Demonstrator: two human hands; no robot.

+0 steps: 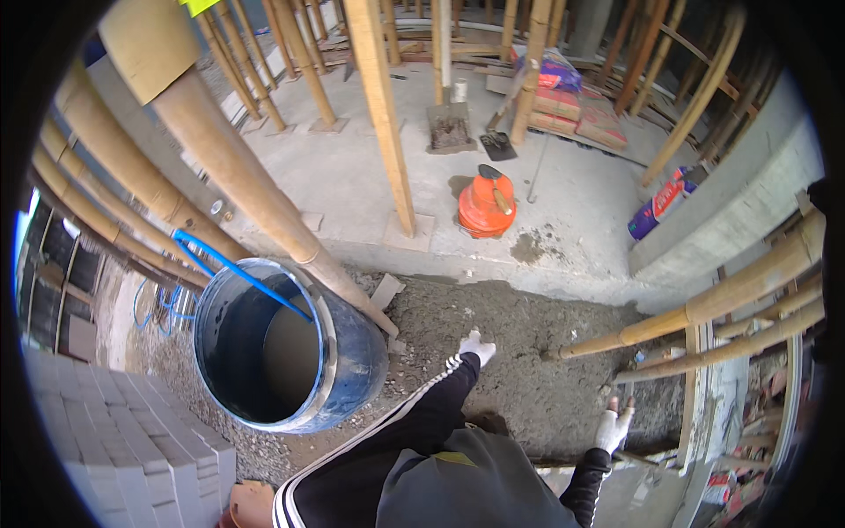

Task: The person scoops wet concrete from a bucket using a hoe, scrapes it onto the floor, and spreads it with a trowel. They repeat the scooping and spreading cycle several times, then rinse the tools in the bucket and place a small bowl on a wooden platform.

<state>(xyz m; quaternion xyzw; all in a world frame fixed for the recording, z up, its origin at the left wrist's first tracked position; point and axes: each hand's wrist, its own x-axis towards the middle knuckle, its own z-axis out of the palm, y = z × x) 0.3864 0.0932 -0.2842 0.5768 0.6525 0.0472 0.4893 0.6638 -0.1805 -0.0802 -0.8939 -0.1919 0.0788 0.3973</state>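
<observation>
My left hand [476,346], in a white glove, is over rough wet-looking grey mortar or concrete [521,389]. Its thumb and a finger stand apart, and nothing shows in its grasp. To the right, my right hand [614,426] reaches forward in a white glove with bare fingertips spread. It seems to hold nothing and is near the lower end of a bamboo pole [719,353]. Left of my arms stands a large blue plastic drum [350,356], partly filled with greyish water. A blue pipe or handle [247,277] leans across its rim.
Upright bamboo poles [237,178] and a timber post [383,132] rise around me. On the raised concrete slab [317,171] sit an orange bucket [485,210] with a trowel [498,191], shovels [498,145] and cement bags [554,109]. Grey blocks [125,442] are stacked lower left.
</observation>
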